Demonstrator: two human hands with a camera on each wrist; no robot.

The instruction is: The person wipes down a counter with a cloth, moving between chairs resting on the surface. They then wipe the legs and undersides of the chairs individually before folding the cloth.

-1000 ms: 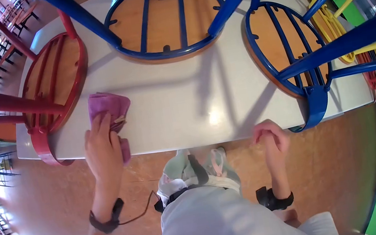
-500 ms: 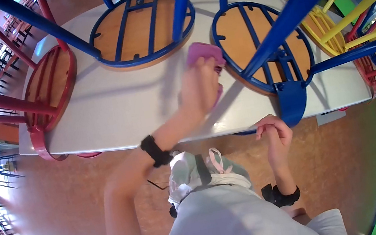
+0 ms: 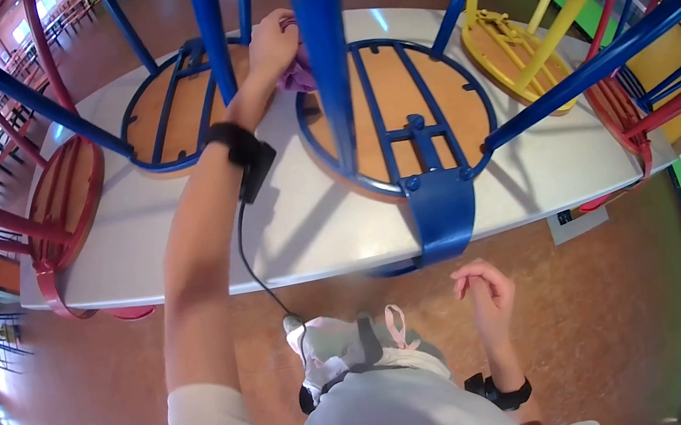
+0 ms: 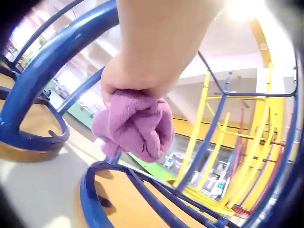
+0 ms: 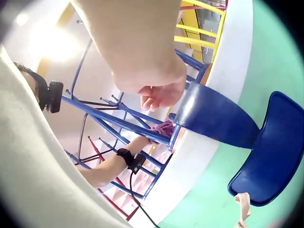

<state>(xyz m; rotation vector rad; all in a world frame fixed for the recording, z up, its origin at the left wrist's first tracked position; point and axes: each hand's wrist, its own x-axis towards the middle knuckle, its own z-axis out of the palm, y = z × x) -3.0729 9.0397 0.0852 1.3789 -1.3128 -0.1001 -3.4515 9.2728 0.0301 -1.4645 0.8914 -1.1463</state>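
Observation:
My left hand (image 3: 271,48) reaches far over the white table (image 3: 299,233), between two upturned blue chairs. It grips a bunched purple cloth (image 4: 137,126), which hangs in thick folds below the fingers in the left wrist view. One blue chair (image 3: 176,118) lies seat-down left of that hand; the other blue chair (image 3: 426,129) lies to its right, with a leg rising beside the cloth. My right hand (image 3: 487,289) hangs in front of the table's near edge with loosely bent fingers and holds nothing. It is nearest to the right blue chair's curved backrest (image 3: 443,217).
An upturned red chair (image 3: 65,202) lies at the table's left end. A yellow chair (image 3: 519,63) and another red chair (image 3: 618,109) lie toward the right end. Chair legs stick up all around the left arm. A thin black cable (image 3: 247,252) trails from the left wrist.
The left hand swept the cloth from the table's left side rightward, then away to the far side between the blue chairs. The view shifted rightward along the table. The right hand stays low and empty.

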